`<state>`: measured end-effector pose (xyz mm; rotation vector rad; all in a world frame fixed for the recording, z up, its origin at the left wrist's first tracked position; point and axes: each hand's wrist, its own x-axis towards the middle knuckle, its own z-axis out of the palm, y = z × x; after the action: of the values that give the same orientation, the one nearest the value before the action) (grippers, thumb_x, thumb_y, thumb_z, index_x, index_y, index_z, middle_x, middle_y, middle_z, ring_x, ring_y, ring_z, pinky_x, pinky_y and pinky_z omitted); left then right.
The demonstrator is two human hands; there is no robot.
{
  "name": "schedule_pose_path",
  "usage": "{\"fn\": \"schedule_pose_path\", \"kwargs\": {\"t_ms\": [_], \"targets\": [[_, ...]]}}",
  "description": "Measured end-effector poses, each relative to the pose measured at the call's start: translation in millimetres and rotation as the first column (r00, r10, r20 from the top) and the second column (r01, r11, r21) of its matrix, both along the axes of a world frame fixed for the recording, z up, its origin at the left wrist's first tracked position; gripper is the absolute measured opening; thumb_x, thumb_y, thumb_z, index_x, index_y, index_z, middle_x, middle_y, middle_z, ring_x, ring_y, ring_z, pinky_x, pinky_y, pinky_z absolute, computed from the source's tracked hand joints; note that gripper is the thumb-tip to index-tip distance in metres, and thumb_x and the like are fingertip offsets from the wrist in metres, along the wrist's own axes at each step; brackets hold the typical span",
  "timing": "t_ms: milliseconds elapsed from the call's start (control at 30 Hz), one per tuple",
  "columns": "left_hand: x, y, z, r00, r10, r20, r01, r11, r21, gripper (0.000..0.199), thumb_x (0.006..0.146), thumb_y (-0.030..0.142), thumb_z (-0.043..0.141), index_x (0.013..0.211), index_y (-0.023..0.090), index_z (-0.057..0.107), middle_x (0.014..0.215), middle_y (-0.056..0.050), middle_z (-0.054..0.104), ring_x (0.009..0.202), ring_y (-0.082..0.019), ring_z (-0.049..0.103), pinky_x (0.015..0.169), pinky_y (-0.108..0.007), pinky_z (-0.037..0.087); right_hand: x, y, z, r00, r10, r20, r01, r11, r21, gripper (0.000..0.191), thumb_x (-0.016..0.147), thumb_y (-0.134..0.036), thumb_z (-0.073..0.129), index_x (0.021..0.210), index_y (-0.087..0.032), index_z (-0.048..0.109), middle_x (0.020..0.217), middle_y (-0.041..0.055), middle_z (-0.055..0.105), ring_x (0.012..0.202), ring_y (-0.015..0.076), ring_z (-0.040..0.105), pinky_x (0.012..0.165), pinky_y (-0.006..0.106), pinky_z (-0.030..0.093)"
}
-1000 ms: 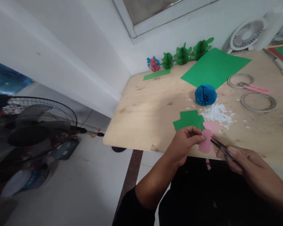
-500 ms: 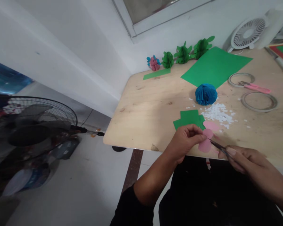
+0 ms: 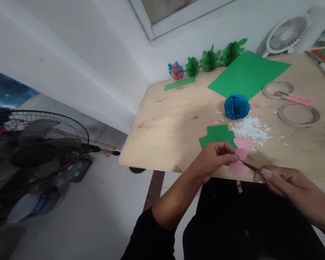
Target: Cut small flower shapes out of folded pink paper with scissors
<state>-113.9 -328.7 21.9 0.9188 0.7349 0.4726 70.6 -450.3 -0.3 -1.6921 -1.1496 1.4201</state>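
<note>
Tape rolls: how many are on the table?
2: the far roll, with the pink-handled snips partly across it, and the near roll, just in front. Any under the green sheet would be hidden.

No lettering, brand, number or sign is showing legibly. Below the black fan (image 3: 29, 156), a tub (image 3: 19, 210) is carrying a blue label (image 3: 42, 204), its surface blurring past reading. Below the same fan and farther right, a dark box (image 3: 82, 167) is bearing a small pale label (image 3: 77, 174), its marks appearing too small for making out.
</note>
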Motion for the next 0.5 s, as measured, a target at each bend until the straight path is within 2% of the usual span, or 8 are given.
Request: {"fn": "schedule_pose_path", "kwargs": {"t_ms": [233,367,500], "targets": [[1,0,0.3,1.0,-0.008,-0.009,0.008,1.0,0.014,0.039,0.053,0.041,0.092,0.066,0.015,0.067,0.066,0.002,0.061,0.065,-0.008,0.051,0.068,-0.025,0.036,-1,1,-1.8,0.999,-0.01,0.042,0.011,1.0,-0.024,0.066,0.08,-0.081,0.047,0.065,-0.021,0.068,0.055,-0.0042,0.03,0.051,0.0135,0.027,0.048,0.027,0.021],[1,-4,-0.3,0.999,0.046,-0.015,-0.046,0.999,0.004,0.038,0.053,0.043,0.092,0.069,0.015,0.071,0.067,0.002,0.062,0.064,-0.008,0.05,0.071,-0.026,0.038,-5,0,-3.1,0.996,-0.077,0.053,0.08,0.996,-0.045,0.069,0.076,-0.086,0.047,0.055,-0.021,0.056,0.054,-0.0042,0.03,0.05,0.0129,0.028,0.05,0.028,0.022],[1,-15,-2.2,0.991,0.133,-0.001,-0.133,0.991,-0.033,0.041,0.054,0.042,0.092,0.078,0.015,0.072,0.073,0.0,0.067,0.067,-0.01,0.056,0.073,-0.027,0.041,-9,-1,-5.8,0.992,-0.117,0.042,0.119,0.991,-0.063,0.071,0.074,-0.087,0.047,0.062,-0.02,0.065,0.052,-0.0039,0.032,0.05,0.0131,0.03,0.051,0.028,0.023]]}}
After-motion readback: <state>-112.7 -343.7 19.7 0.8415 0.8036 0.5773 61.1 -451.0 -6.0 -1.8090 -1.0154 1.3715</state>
